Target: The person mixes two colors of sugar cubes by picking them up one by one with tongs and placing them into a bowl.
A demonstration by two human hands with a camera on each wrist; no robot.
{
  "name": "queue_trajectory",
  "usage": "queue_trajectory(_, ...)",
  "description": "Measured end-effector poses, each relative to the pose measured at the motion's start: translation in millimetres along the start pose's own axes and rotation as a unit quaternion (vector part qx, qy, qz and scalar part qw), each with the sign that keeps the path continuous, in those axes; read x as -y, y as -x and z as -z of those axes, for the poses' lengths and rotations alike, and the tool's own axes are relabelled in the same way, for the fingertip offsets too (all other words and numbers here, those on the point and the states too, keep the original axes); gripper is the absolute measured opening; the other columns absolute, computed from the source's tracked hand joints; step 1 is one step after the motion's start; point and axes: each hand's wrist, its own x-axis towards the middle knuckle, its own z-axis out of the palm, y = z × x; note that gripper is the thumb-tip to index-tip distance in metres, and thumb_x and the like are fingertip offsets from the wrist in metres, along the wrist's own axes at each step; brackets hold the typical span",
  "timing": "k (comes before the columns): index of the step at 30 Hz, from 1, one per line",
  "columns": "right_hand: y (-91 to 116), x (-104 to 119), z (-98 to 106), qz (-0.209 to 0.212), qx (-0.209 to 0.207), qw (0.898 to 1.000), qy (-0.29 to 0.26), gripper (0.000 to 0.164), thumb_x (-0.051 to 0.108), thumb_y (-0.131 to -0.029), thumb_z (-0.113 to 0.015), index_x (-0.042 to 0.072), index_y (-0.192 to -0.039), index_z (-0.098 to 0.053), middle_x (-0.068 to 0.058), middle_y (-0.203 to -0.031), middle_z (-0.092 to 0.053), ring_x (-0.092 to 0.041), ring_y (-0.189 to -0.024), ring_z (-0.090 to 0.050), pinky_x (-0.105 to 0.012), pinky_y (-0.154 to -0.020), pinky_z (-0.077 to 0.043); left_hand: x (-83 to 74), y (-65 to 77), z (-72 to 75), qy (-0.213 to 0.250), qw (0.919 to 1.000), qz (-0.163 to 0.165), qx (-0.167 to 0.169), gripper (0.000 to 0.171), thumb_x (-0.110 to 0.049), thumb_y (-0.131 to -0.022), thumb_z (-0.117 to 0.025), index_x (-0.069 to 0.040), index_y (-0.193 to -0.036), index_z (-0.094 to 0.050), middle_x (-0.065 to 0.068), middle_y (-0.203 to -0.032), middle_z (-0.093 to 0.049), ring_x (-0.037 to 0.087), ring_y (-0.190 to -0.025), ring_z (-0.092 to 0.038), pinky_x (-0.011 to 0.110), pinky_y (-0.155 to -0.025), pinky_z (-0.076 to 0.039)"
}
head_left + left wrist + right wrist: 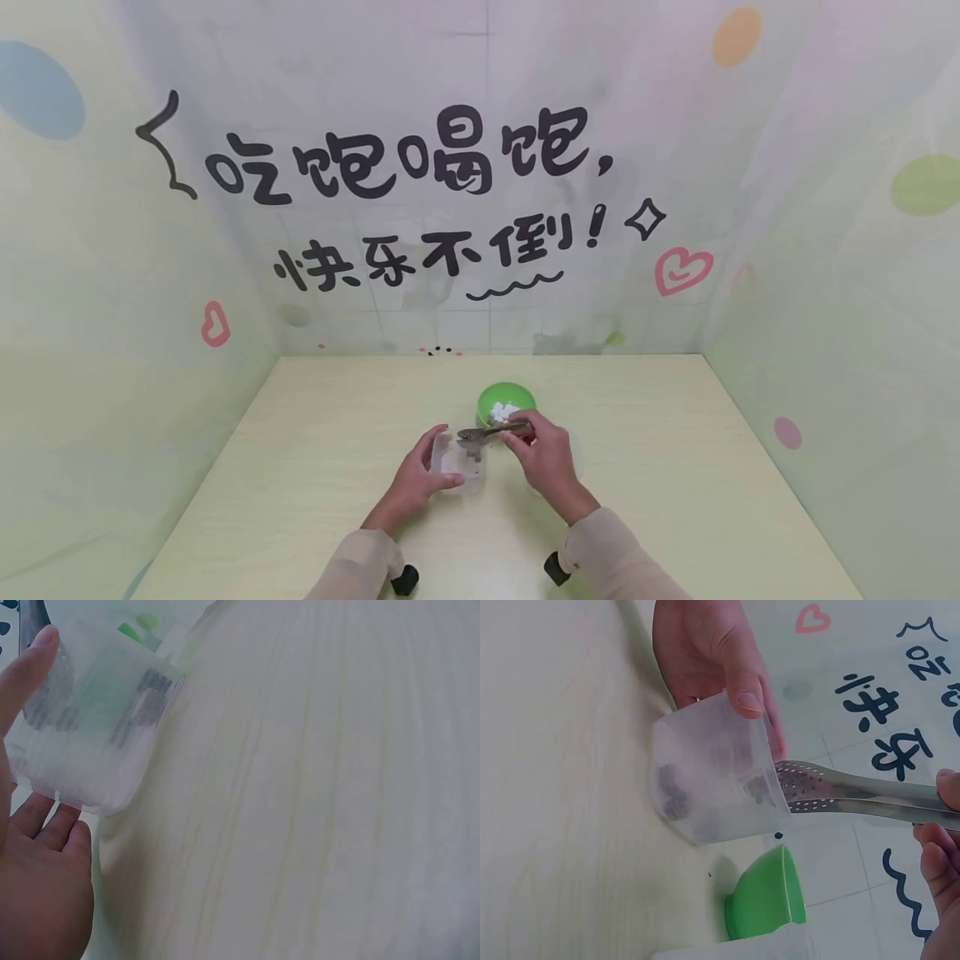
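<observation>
A clear plastic box [459, 485] is held at its side by my left hand [411, 490], thumb along the near rim and fingers round the far side. Dark pieces [673, 796] show through its wall. My right hand [551, 461] grips metal tongs [495, 431] with perforated ends. In the right wrist view the tong tips pass the box's rim into its opening; I cannot tell whether they pinch a piece. Just behind the right hand stands a green bowl [507, 392] with several white lumps [501, 412] in it.
A translucent, pale-edged item [735, 949] lies close to the green bowl in the right wrist view. The light wooden table [315, 467] is bounded by printed walls at the back and both sides.
</observation>
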Motion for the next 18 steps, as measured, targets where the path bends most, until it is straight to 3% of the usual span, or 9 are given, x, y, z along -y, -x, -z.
queue_trajectory(8,-6.3,0.7,9.1,0.027,-0.045,0.998,-0.016,0.021,0.003,-0.079,-0.081,0.004,-0.094,-0.066,-0.007,-0.076,-0.075,-0.009,-0.062,-0.065,-0.020,-0.054,-0.056,-0.6,0.3,0.1,0.004,1.0000,0.001,0.001,0.092,-0.015,-0.074,-0.088,-0.022,-0.151,-0.039,0.019,-0.158,-0.039,0.041,-0.148,-0.033,0.055,-0.122,-0.030)
queue_trajectory(18,-12.3,-4.4,17.6,0.058,-0.095,0.994,-0.018,0.024,0.000,-0.076,-0.082,0.001,-0.093,-0.066,-0.010,-0.074,-0.074,-0.012,-0.061,-0.067,-0.014,-0.054,-0.055,-0.2,0.6,-0.3,0.006,1.0000,0.000,0.004,0.093,-0.014,-0.074,-0.087,-0.020,-0.152,-0.038,0.020,-0.159,-0.036,0.042,-0.148,-0.030,0.055,-0.122,-0.028)
